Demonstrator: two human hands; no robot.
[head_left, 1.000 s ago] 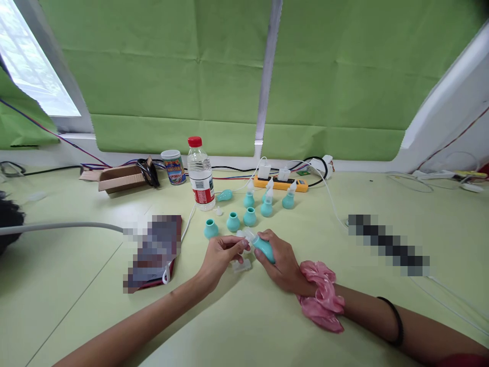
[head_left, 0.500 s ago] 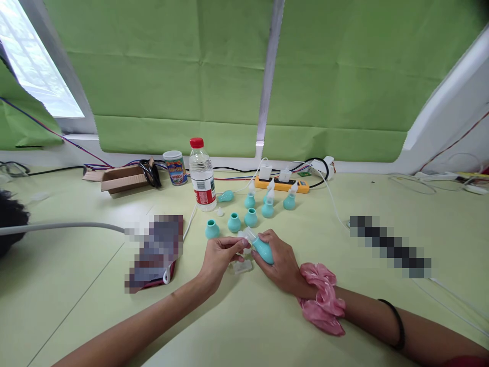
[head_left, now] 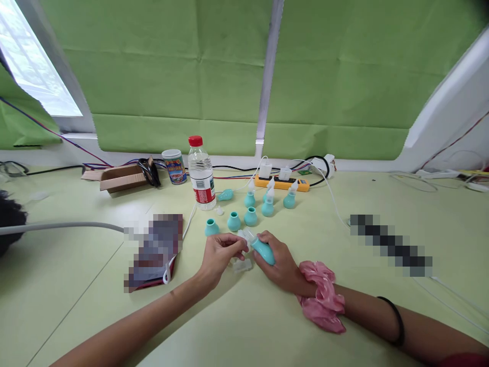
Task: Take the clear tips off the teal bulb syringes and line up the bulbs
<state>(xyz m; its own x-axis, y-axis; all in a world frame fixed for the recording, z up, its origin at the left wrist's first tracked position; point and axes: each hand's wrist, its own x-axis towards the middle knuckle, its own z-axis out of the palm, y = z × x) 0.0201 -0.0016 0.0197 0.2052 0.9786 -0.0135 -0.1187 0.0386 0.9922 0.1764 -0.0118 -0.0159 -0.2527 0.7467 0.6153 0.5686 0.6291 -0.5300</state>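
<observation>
My right hand (head_left: pixel 278 262) is wrapped round a teal squeeze bulb (head_left: pixel 263 252), which looks like a nasal aspirator and lies tilted with its clear nozzle (head_left: pixel 248 235) towards the upper left. Close against that nozzle, my left hand (head_left: pixel 225 255) pinches a small translucent piece, mostly hidden by the fingers. Below the left fingertips lie clear plastic pieces (head_left: pixel 242 265) on the table. Beyond my hands stand several open-topped teal bulbs (head_left: pixel 234 221), and behind them several teal bulbs with clear tips (head_left: pixel 268 206). One teal bulb (head_left: pixel 225 194) lies on its side.
A red-capped water bottle (head_left: pixel 202 176) and a can (head_left: pixel 174 166) stand at the back, near a cardboard box (head_left: pixel 124 178). An orange power strip (head_left: pixel 280 182) with cables lies behind the bulbs. A blurred phone-like device (head_left: pixel 156 255) is at left; dark hair shows at the left edge.
The bulb in my right hand has tilted slightly, its body a little lower and to the right. My left fingers stay by the nozzle; the view has shifted slightly.
</observation>
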